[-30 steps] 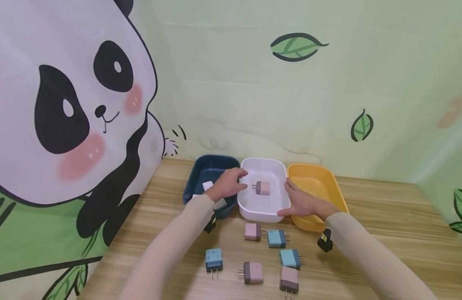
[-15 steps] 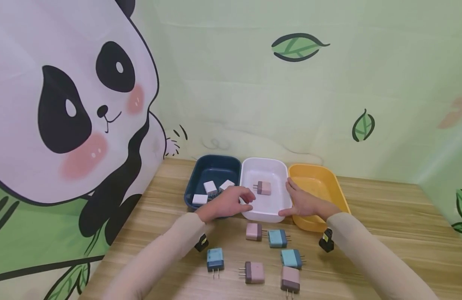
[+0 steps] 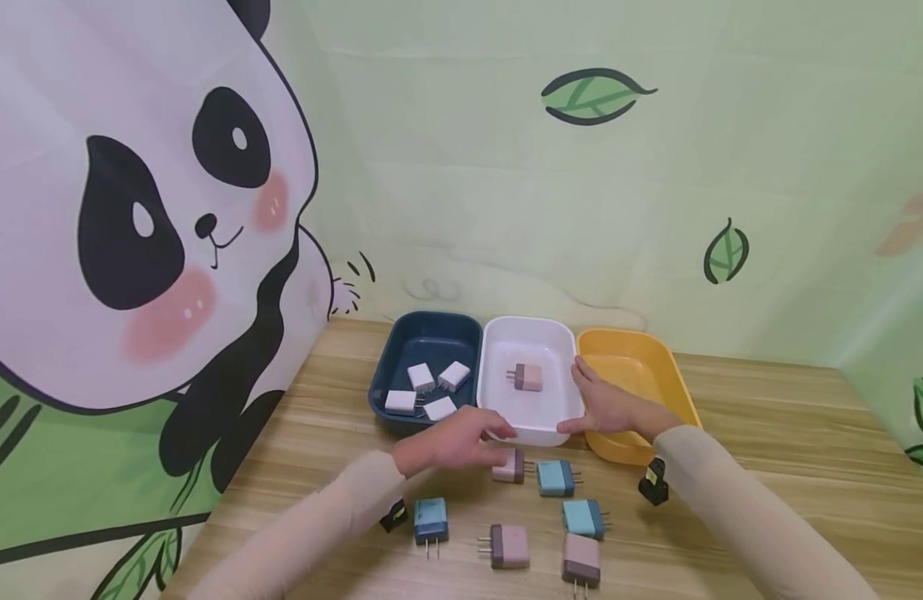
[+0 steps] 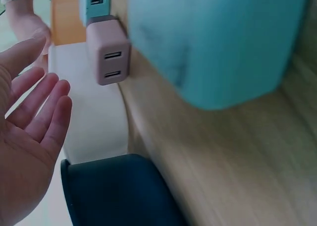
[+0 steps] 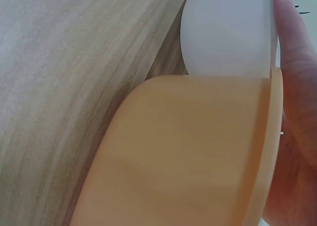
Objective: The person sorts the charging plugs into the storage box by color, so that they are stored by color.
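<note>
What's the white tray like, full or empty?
Neither: the white tray holds one pink USB charger, with bare white floor around it.

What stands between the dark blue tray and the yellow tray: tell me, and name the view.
The white tray, with one pink charger inside, stands between them; the head view shows it.

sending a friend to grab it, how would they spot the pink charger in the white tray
On the wooden table stand a dark blue tray, a white tray and a yellow tray in a row. The pink charger lies in the middle one, darker end toward the dark blue tray. It is the only charger in there; the other pink chargers lie on the table.
</note>
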Available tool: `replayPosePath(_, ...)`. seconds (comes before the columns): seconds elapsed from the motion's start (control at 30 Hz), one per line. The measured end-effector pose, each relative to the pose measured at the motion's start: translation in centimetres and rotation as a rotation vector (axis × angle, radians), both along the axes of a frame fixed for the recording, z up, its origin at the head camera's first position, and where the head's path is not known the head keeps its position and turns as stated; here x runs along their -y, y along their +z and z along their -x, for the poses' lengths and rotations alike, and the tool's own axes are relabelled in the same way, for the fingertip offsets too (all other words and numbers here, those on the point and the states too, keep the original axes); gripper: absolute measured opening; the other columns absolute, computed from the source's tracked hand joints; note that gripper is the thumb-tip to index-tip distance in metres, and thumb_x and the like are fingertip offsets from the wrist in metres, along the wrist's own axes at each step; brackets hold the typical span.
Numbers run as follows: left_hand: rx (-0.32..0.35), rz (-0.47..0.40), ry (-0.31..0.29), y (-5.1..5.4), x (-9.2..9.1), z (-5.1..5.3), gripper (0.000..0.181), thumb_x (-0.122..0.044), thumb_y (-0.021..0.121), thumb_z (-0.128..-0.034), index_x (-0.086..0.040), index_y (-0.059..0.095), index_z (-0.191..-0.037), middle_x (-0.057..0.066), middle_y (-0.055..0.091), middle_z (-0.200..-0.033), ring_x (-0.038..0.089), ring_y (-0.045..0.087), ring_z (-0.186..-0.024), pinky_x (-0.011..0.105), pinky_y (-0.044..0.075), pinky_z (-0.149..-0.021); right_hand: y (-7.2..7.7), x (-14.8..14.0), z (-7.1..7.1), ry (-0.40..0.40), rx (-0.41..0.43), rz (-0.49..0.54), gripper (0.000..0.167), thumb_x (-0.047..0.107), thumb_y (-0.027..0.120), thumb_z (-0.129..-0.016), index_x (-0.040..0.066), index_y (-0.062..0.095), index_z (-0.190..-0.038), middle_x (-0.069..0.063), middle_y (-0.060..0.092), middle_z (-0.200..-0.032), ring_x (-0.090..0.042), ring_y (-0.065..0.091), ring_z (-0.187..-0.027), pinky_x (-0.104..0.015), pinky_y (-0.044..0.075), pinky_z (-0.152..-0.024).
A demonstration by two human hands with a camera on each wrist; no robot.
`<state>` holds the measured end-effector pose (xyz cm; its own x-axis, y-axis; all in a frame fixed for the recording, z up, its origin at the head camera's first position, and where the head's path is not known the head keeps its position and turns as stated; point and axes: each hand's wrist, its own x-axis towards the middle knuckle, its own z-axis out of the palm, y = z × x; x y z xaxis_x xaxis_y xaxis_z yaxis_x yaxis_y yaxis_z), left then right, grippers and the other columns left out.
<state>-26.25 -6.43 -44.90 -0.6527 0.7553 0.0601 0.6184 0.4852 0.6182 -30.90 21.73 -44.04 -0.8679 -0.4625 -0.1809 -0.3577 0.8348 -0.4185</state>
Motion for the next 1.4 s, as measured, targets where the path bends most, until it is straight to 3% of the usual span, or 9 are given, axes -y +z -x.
replayPosePath(0.17, -0.05, 0.076, -0.016, -0.7, 0.1, -0.1, 0.038, -0.023, 0.071, -0.0852, -0.011, 0.064, -0.121, -0.001, 0.064, -0.118, 0.011, 0.058, -0.105, 0.022, 0.046, -0.087, 0.1, 0.0, -0.1, 0.001, 0.005, 0.007, 0.125, 0.066, 0.07, -0.069, -0.006, 0.005, -0.148, -0.025, -0.003, -0.154, -0.044, 0.021, -0.136, -0.054, 0.028, -0.105)
replayPosePath(0.63, -0.087, 0.133, -0.082, -1.5, -0.1, 0.0, 0.039, -0.02, 0.076, -0.0808, -0.016, 0.065, -0.118, -0.009, 0.063, -0.113, 0.001, 0.055, -0.098, 0.018, 0.044, -0.087, 0.1, -0.1, -0.1, -0.001, 0.007, -0.001, 0.126, 0.068, 0.069, -0.068, -0.003, 0.003, -0.149, -0.023, -0.005, -0.155, -0.043, 0.02, -0.137, -0.054, 0.028, -0.105)
replayPosePath(1.03, -0.059, 0.144, -0.08, -2.2, -0.3, 0.1, 0.044, -0.021, 0.075, -0.0822, -0.02, 0.061, -0.124, -0.014, 0.06, -0.114, 0.0, 0.052, -0.092, 0.019, 0.044, -0.087, -0.1, -0.1, 0.0, 0.003, 0.001, 0.008, 0.124, 0.066, 0.07, -0.069, -0.003, 0.005, -0.149, -0.023, -0.003, -0.155, -0.043, 0.021, -0.136, -0.054, 0.029, -0.104)
replayPosePath(1.4, -0.051, 0.181, -0.087, -2.1, -0.4, 0.2, 0.046, -0.019, 0.075, -0.0817, -0.02, 0.06, -0.125, -0.013, 0.059, -0.114, 0.001, 0.052, -0.093, 0.019, 0.044, -0.088, 0.1, -0.1, -0.1, 0.008, -0.008, 0.013, 0.125, 0.067, 0.069, -0.069, -0.002, 0.003, -0.149, -0.024, -0.004, -0.155, -0.044, 0.021, -0.136, -0.054, 0.029, -0.104)
